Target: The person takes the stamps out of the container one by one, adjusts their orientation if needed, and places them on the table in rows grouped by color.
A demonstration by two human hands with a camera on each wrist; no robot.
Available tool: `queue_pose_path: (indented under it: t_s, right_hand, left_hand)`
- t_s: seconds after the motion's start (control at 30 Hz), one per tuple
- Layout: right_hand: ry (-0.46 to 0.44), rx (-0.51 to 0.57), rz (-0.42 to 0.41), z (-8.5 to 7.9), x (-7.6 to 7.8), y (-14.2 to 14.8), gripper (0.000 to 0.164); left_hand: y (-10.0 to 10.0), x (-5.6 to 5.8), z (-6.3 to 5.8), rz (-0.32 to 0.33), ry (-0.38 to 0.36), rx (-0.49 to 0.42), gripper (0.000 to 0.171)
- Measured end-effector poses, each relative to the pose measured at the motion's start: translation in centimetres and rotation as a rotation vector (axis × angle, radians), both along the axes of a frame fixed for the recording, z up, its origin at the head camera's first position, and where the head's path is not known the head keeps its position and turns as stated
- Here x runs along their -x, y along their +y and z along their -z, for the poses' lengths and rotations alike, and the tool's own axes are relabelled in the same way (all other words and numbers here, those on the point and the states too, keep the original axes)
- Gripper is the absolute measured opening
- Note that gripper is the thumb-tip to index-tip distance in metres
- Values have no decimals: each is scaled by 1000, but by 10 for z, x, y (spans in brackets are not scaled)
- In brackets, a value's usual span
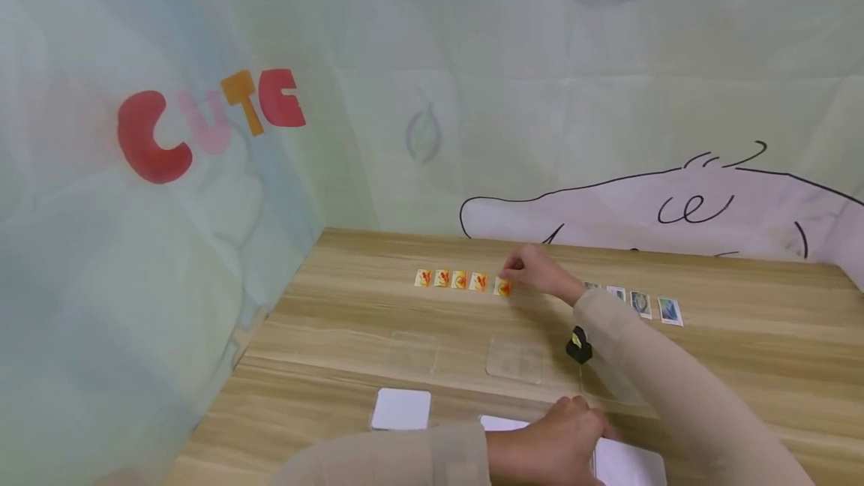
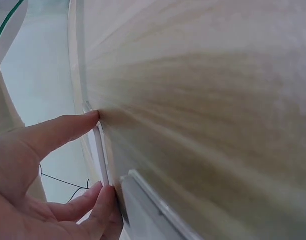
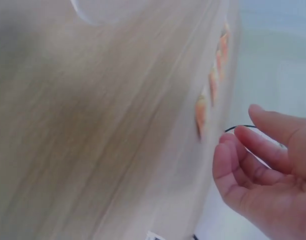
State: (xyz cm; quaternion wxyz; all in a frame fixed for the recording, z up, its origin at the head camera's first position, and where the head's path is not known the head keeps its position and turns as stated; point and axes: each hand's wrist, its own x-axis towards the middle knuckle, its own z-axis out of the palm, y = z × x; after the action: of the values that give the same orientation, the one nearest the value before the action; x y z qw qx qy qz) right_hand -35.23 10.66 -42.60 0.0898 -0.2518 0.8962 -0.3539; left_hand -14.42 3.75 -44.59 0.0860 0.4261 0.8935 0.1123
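Five-odd small orange-and-yellow picture cards lie in a row at the back of the table; my right hand [image 1: 538, 270] is beside the rightmost card [image 1: 502, 288]. In the right wrist view its fingers are loosely bent, thumb apart, with nothing between them, and the orange cards [image 3: 200, 116] lie just beyond. My left hand [image 1: 559, 437] is low over the near part of the table. Its thumb and fingers grip opposite edges of a thin white square plate [image 2: 99, 150], as the left wrist view shows.
White squares [image 1: 401, 409] lie left and right [image 1: 631, 463] of the left hand. Clear square sheets [image 1: 514, 360] lie mid-table. A small black object with a yellow mark [image 1: 578, 346] is near the right forearm. Blue-green picture cards [image 1: 670, 311] form a row at right.
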Motion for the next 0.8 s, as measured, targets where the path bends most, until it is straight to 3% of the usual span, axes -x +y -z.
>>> queue_pose_path:
  t_s: [0.3,0.37,0.5,0.7,0.8]
  right_hand:
    - [7,59,-101,-16,-16,15,10]
    - [10,73,-108,-19,-20,17,10]
    - [30,91,-121,-24,-28,22,10]
    - [38,96,-127,-32,-40,29,10]
    - [60,92,-128,-38,-45,32,10]
  left_hand:
    - [-2,2,-6,3,7,12,50]
    - [-3,4,-7,-6,-24,16,50]
    - [-4,10,-12,-33,-155,6,48]
    - [-10,20,-22,38,-222,-73,41]
    - [-16,23,-27,37,-265,-135,41]
